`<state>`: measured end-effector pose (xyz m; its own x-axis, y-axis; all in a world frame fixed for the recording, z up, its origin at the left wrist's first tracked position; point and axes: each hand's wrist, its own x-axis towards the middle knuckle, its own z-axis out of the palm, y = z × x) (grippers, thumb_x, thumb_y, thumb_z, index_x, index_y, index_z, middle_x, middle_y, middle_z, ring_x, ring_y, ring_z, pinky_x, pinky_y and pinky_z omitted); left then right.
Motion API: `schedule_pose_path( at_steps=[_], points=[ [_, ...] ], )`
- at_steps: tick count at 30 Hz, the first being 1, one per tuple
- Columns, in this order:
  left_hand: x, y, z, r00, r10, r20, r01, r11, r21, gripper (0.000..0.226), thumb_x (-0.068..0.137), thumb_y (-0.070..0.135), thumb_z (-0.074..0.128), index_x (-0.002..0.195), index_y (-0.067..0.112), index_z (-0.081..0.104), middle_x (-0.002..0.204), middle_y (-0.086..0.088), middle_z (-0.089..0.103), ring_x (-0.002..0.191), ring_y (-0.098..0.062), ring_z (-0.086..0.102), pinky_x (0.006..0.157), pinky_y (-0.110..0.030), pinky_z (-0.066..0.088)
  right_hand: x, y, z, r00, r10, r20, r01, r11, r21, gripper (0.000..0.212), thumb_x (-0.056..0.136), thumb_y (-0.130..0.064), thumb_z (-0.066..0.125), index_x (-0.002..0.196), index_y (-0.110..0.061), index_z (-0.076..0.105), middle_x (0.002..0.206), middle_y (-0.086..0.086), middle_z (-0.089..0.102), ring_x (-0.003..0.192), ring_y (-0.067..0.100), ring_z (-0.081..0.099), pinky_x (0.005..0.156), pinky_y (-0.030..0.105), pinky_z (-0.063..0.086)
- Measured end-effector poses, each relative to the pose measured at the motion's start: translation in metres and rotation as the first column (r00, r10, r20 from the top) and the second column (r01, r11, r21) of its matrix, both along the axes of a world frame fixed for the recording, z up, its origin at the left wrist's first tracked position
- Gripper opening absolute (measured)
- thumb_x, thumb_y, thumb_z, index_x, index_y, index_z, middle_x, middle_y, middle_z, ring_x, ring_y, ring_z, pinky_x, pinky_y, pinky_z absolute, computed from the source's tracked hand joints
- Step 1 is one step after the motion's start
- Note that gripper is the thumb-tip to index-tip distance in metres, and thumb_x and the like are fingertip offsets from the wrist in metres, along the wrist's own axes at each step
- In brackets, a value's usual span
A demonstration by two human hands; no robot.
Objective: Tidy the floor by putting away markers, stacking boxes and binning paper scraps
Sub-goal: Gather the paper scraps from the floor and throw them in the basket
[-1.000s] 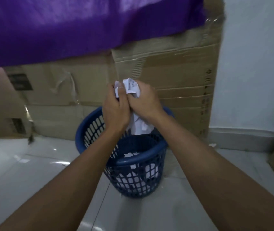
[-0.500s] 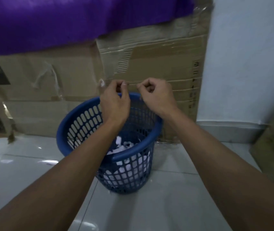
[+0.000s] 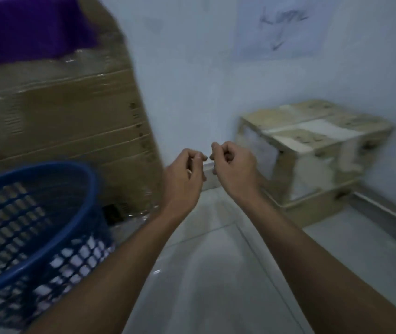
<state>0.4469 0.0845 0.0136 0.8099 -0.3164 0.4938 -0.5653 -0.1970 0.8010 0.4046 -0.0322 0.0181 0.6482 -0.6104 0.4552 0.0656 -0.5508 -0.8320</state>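
Both hands are raised in front of the body, close together but not touching. The left hand (image 3: 183,174) and the right hand (image 3: 234,168) each have the fingers curled in loosely, with thumb and forefinger nearly pinched. I see nothing held in either one, though a very small scrap between the fingertips would be too blurred to tell.

The blue basket (image 3: 91,179) stands on the floor at the left, beside the left forearm, and white paper scraps (image 3: 76,259) show through its mesh wall near the bottom. So the paper is in the bin. Behind the basket is a large cardboard box (image 3: 71,131) wrapped in clear film, with a purple cloth (image 3: 28,27) over its top. In the far corner two smaller boxes (image 3: 312,153) sit one on the other against the wall (the stacking part looks done there, I judge).

No markers appear in this view, so I cannot say where they are.

The risks from here: the left forearm is near the basket rim, and a careless sweep could tip the light basket and spill the scraps. The tile floor (image 3: 216,273) looks glossy, so a quick step may slip.
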Motion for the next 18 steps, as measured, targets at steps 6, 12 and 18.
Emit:
schedule_pose_path(
  at_steps=[6, 12, 18],
  points=[
    [-0.073, -0.07, -0.048, 0.954, -0.299, 0.001, 0.291, 0.93, 0.226, 0.019, 0.098, 0.034, 0.051, 0.091, 0.026, 0.067, 0.068, 0.012, 0.069, 0.063, -0.005, 0.067, 0.063, -0.04, 0.056, -0.122, -0.079, -0.036, 0.972, -0.226, -0.06, 0.226, 0.974, 0.003, 0.022, 0.097, -0.032, 0.055, 0.079, -0.02, 0.062, 0.065, -0.004, 0.063, 0.061, 0.013, 0.06, 0.059, 0.038, 0.051],
    [-0.146, -0.133, -0.089, 0.836, -0.544, -0.069, 0.53, 0.769, 0.358, 0.016, 0.095, 0.027, 0.052, 0.099, 0.028, 0.067, 0.084, 0.016, 0.072, 0.076, 0.005, 0.066, 0.067, -0.026, 0.055, -0.248, -0.126, -0.084, 0.867, -0.463, -0.185, 0.475, 0.879, 0.027, 0.015, 0.096, -0.026, 0.056, 0.085, -0.022, 0.065, 0.074, -0.006, 0.067, 0.06, 0.009, 0.061, 0.061, 0.038, 0.054],
    [-0.241, -0.176, -0.129, 0.636, -0.763, -0.118, 0.737, 0.554, 0.387, 0.017, 0.095, 0.014, 0.056, 0.1, 0.025, 0.068, 0.085, 0.015, 0.072, 0.083, 0.0, 0.067, 0.066, -0.028, 0.057, -0.362, -0.127, -0.132, 0.749, -0.591, -0.301, 0.638, 0.766, 0.084, 0.012, 0.095, -0.024, 0.056, 0.089, -0.025, 0.067, 0.076, -0.008, 0.068, 0.063, 0.009, 0.064, 0.065, 0.037, 0.056]
  ],
)
